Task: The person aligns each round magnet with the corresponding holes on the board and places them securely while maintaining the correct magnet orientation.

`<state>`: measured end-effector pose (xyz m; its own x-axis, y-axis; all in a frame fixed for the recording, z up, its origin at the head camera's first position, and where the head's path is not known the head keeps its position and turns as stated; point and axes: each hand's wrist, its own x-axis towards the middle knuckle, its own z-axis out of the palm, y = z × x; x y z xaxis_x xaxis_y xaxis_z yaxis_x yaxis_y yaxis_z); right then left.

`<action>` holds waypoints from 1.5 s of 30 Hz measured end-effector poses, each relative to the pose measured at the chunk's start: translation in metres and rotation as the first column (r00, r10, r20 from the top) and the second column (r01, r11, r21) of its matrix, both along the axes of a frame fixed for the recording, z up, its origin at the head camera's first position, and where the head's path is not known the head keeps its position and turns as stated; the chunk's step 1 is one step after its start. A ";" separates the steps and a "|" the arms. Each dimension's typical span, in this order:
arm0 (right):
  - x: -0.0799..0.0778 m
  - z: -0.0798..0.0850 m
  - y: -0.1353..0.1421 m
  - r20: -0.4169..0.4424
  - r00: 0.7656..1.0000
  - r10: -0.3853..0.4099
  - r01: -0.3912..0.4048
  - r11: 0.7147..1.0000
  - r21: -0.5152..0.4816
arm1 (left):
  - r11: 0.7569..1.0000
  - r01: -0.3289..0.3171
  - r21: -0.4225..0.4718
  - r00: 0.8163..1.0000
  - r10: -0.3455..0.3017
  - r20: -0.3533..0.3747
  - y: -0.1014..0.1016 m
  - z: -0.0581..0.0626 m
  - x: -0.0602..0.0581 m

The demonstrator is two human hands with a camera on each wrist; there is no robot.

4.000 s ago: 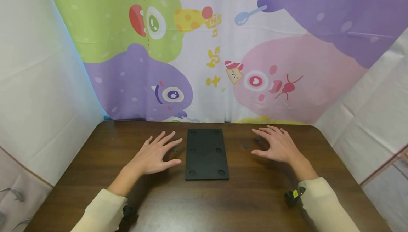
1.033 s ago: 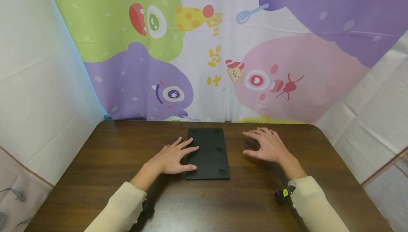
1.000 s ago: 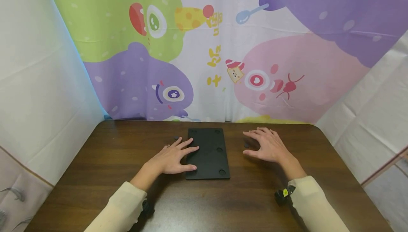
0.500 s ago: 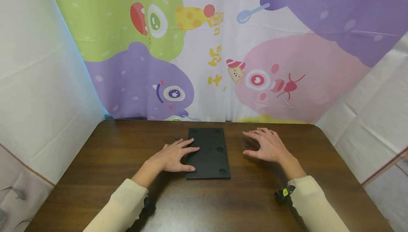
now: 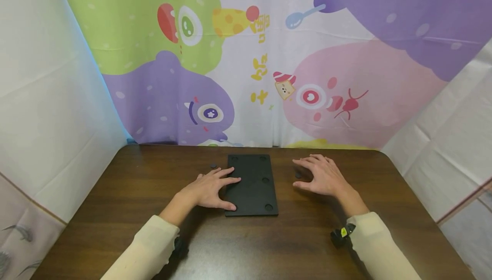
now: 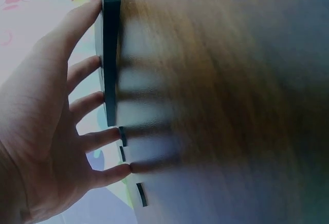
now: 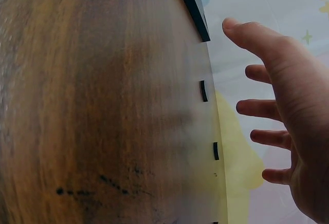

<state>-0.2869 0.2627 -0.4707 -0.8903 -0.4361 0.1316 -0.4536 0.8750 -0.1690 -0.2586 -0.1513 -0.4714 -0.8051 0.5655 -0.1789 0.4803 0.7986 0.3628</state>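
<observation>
A flat black rectangular board (image 5: 251, 186) with shallow round recesses lies on the table. My left hand (image 5: 209, 189) is spread over its left edge, with the thumb and nearest fingertips on the board, as the left wrist view (image 6: 46, 116) of that hand shows too. A small black disc (image 5: 213, 166) lies behind the left hand; the left wrist view shows another disc (image 6: 142, 194) beyond the little finger. My right hand (image 5: 323, 175) hovers right of the board, fingers apart and holding nothing. Near its fingers lies a disc (image 5: 298, 175), and the right wrist view shows a further disc (image 7: 216, 151).
The brown wooden table (image 5: 238, 246) has rounded far corners. Behind it hangs a cartoon-printed curtain (image 5: 257, 66), with white cloth at both sides. Dark wrist cameras, including the right one (image 5: 339, 237), sit under the cream sleeves.
Over the four seconds, my left hand has moved right onto the board's edge and my right hand has shifted slightly left. In the last half second only the left thumb has moved a little nearer.
</observation>
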 end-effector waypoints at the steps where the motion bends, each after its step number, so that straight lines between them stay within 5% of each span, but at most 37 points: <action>1: 0.000 0.000 0.000 0.000 1.000 -0.001 0.001 1.000 0.000 | 1.000 0.000 0.000 1.000 0.000 0.000 0.000 0.000 0.000; 37: -0.006 -0.002 -0.011 -0.033 0.998 0.046 -0.044 0.998 0.055 | 0.999 0.038 0.018 0.998 -0.038 0.048 -0.001 0.005 -0.003; 39: -0.006 -0.002 -0.011 -0.031 0.998 0.046 -0.044 0.997 0.057 | 0.999 0.047 0.027 0.998 -0.048 0.029 -0.005 -0.003 -0.008; 45: -0.006 -0.004 -0.012 -0.020 0.999 0.041 -0.040 0.998 0.049 | 0.999 0.039 0.020 0.998 -0.040 0.055 -0.002 0.005 -0.006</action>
